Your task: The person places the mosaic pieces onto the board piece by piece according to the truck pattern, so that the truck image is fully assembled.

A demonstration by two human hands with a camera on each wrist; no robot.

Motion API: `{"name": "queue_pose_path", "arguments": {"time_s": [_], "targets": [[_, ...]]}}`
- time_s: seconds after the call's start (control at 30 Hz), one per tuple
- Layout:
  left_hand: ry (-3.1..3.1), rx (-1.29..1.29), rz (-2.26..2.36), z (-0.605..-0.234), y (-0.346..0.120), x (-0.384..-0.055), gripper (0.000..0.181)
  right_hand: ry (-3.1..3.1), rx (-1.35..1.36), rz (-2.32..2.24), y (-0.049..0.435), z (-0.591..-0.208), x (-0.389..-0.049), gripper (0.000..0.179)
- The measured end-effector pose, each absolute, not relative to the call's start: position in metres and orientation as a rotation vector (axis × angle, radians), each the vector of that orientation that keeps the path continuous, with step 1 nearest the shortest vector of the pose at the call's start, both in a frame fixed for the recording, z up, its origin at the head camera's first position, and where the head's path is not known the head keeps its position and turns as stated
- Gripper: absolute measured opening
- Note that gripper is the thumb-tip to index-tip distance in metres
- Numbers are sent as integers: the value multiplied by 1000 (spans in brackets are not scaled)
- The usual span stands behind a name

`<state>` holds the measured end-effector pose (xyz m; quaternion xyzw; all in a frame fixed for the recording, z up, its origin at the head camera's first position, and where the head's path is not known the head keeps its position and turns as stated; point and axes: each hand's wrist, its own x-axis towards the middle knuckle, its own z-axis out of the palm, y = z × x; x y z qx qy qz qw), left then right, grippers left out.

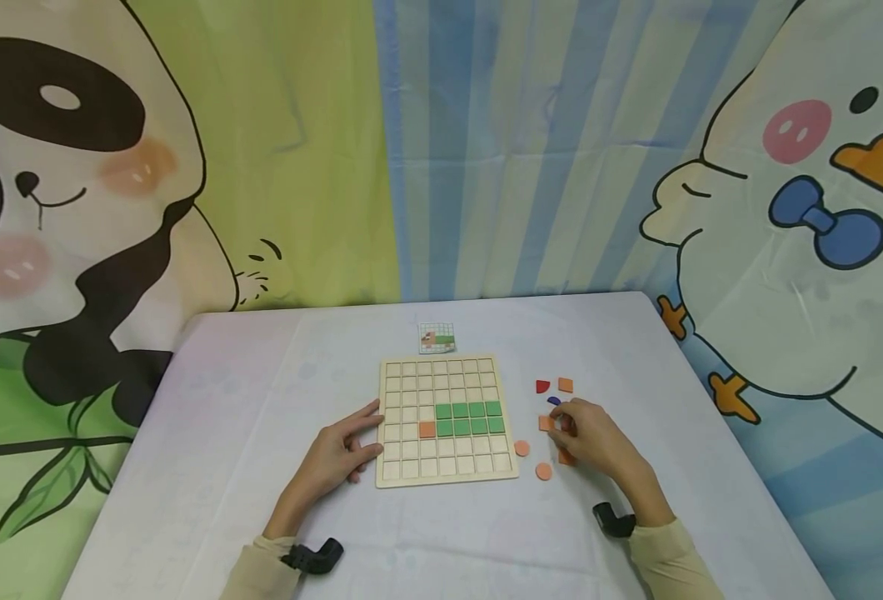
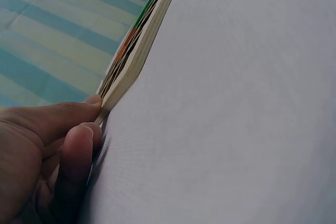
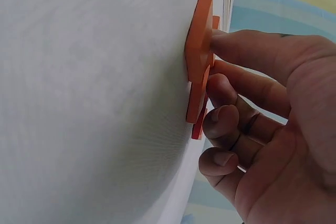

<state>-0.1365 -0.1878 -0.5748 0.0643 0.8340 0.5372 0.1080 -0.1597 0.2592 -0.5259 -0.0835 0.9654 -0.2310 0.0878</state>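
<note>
A pale wooden grid board lies flat, with green square tiles in two rows and one orange-red tile beside them. My left hand rests at the board's left edge, fingertips and thumb touching it; the left wrist view shows the fingers at its rim. To the right of the board, my right hand pinches an orange square tile between thumb and index finger. Another orange square tile lies partly under that hand. The thumb's contact is partly hidden in the right wrist view.
Beyond the right hand lie a red quarter-round piece, an orange square and a blue piece. Two orange discs, a nearer disc and a farther disc, sit beside the board. A small picture card lies behind it.
</note>
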Motion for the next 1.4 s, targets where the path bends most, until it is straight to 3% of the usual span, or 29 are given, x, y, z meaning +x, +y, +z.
{"name": "queue_pose_path", "arguments": {"time_s": [0.6, 1.4], "targets": [[2493, 235, 1523, -576, -188, -136, 58, 2918, -306, -705, 254, -520, -161, 27], [2497, 261, 1505, -575, -189, -136, 58, 2840, -736, -828, 189, -513, -167, 21]]}}
